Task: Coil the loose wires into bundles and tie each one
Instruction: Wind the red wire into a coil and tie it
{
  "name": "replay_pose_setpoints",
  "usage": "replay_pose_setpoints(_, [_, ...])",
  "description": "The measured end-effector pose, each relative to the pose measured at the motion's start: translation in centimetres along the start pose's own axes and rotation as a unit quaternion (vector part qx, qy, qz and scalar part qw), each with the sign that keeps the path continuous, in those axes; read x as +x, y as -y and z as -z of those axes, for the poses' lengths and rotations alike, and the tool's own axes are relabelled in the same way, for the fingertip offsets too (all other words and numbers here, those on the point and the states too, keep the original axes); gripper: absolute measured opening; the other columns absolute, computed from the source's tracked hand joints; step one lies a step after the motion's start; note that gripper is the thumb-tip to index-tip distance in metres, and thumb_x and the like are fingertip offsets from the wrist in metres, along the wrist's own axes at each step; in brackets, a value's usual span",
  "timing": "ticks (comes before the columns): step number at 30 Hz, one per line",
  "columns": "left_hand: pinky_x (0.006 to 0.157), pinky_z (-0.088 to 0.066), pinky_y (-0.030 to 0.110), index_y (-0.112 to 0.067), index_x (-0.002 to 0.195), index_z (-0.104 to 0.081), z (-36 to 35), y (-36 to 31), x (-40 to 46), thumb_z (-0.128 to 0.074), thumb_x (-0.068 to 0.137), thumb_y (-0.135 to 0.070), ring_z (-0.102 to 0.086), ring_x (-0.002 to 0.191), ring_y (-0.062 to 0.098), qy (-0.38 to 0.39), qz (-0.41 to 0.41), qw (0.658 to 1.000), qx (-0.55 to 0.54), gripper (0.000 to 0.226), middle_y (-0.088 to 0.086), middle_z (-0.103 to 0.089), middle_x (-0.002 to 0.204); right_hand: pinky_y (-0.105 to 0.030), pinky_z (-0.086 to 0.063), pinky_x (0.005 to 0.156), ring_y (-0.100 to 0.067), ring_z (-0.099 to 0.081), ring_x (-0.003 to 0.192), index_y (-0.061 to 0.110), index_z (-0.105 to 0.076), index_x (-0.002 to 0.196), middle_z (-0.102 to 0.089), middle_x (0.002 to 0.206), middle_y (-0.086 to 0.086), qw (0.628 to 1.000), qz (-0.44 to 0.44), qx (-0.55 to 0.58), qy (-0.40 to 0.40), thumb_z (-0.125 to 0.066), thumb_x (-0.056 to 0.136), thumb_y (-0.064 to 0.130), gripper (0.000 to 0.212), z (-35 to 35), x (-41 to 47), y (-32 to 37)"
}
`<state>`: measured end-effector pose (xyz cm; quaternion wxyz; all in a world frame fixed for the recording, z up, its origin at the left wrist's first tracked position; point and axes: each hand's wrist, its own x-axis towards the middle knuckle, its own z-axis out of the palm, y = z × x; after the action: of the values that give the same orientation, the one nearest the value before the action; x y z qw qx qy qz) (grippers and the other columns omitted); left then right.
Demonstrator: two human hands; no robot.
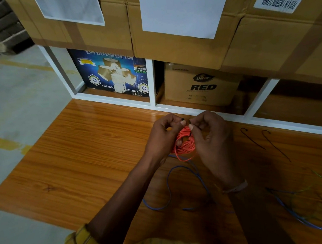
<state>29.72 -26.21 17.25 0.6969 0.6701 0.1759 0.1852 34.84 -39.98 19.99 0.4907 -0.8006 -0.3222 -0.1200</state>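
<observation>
A coiled bundle of orange wire (185, 143) hangs between both hands above the wooden table (82, 157). My left hand (164, 135) grips the coil's left side, fingers through the loop, and pinches a thin black tie (183, 118) at the top. My right hand (209, 133) pinches the other end of that tie above the coil. A loose blue wire (169, 184) lies on the table under my forearms. Two more black ties (254, 139) lie to the right.
A tangle of blue and green wires (313, 212) lies at the table's right edge. A white shelf frame (151, 84) with cardboard boxes (201, 84) stands right behind the table. Concrete floor (9, 95) lies to the left.
</observation>
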Motion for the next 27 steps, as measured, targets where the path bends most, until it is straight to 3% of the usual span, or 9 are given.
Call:
replay_pose_setpoints(3, [0.053, -0.046, 0.027, -0.007, 0.086, -0.068, -0.7, 0.1, -0.3, -0.067, 0.102, -0.014, -0.055, 0.050, 0.020, -0.011, -0.010, 1.000, -0.002, 0.018, 0.015, -0.062, 0.076, -0.035, -0.048, 0.070, -0.019, -0.059, 0.082, 0.009, -0.061, 0.090, -0.062, 0.086, -0.002, 1.000, 0.005, 0.002, -0.014, -0.069, 0.090, 0.002, 0.011, -0.6, -0.1, 0.8])
replay_pose_setpoints(7, [0.050, -0.050, 0.025, -0.006, 0.095, -0.076, -0.9, -0.2, -0.6, -0.068, 0.102, -0.013, -0.059, 0.053, 0.022, -0.021, 0.001, 0.999, -0.050, 0.013, 0.012, -0.072, 0.081, -0.036, -0.054, 0.075, -0.015, -0.065, 0.080, 0.016, -0.060, 0.092, -0.065, 0.086, -0.005, 0.976, -0.166, 0.140, 0.013, -0.066, 0.095, 0.004, 0.013, -0.1, 0.5, 0.7])
replay_pose_setpoints(9, [0.056, -0.054, 0.031, -0.005, 0.104, -0.078, -0.9, -0.2, -0.6, -0.067, 0.103, -0.014, -0.063, 0.063, 0.029, -0.018, 0.002, 0.998, -0.061, 0.015, 0.015, -0.077, 0.092, -0.034, -0.052, 0.068, -0.013, -0.063, 0.075, 0.012, -0.062, 0.096, -0.067, 0.087, -0.013, 0.957, -0.220, 0.185, 0.037, -0.063, 0.097, 0.005, 0.007, 0.3, 0.8, 0.5])
replay_pose_setpoints(12, [0.067, -0.058, 0.045, -0.007, 0.108, -0.080, -0.9, -0.1, -0.6, -0.066, 0.103, -0.016, -0.067, 0.076, 0.036, -0.021, 0.003, 0.998, -0.065, 0.017, 0.016, -0.078, 0.099, -0.024, -0.046, 0.061, -0.010, -0.062, 0.072, 0.010, -0.064, 0.098, -0.070, 0.087, -0.013, 0.944, -0.239, 0.221, 0.052, -0.063, 0.098, 0.007, 0.003, 0.7, 1.1, 0.4])
replay_pose_setpoints(15, [0.070, -0.060, 0.041, -0.007, 0.108, -0.079, -0.9, -0.1, -0.6, -0.067, 0.103, -0.017, -0.072, 0.081, 0.029, -0.035, 0.000, 0.997, -0.063, 0.017, 0.013, -0.078, 0.101, -0.016, -0.047, 0.057, -0.007, -0.063, 0.071, 0.011, -0.069, 0.097, -0.071, 0.083, -0.006, 0.929, -0.247, 0.272, 0.043, -0.067, 0.095, 0.003, 0.008, 1.1, 1.4, 0.5])
replay_pose_setpoints(18, [0.079, -0.062, 0.049, -0.005, 0.109, -0.079, -1.0, -0.1, -0.5, -0.068, 0.101, -0.016, -0.075, 0.094, 0.032, -0.050, -0.004, 0.995, -0.083, 0.017, 0.013, -0.078, 0.105, -0.015, -0.047, 0.055, -0.005, -0.064, 0.067, 0.010, -0.072, 0.100, -0.073, 0.077, -0.003, 0.928, -0.248, 0.277, 0.033, -0.071, 0.092, 0.004, 0.010, 1.2, 1.9, 0.6])
replay_pose_setpoints(22, [0.071, -0.059, 0.037, -0.002, 0.110, -0.078, -1.0, -0.6, -0.3, -0.071, 0.098, -0.012, -0.073, 0.080, 0.023, -0.078, -0.003, 0.990, -0.122, 0.016, 0.020, -0.077, 0.104, -0.019, -0.051, 0.058, -0.009, -0.066, 0.063, 0.004, -0.067, 0.106, -0.076, 0.080, -0.011, 0.935, -0.255, 0.247, 0.021, -0.077, 0.089, 0.009, 0.021, 1.2, 2.5, 0.8])
replay_pose_setpoints(27, [0.065, -0.058, 0.036, -0.001, 0.103, -0.076, -0.9, -1.1, -0.1, -0.076, 0.094, -0.011, -0.065, 0.060, 0.023, -0.109, 0.008, 0.983, -0.148, 0.013, 0.029, -0.072, 0.096, -0.020, -0.054, 0.059, -0.011, -0.063, 0.062, 0.005, -0.076, 0.095, -0.076, 0.079, -0.011, 0.938, -0.229, 0.257, 0.035, -0.076, 0.089, 0.007, 0.006, 1.7, 2.9, 1.0])
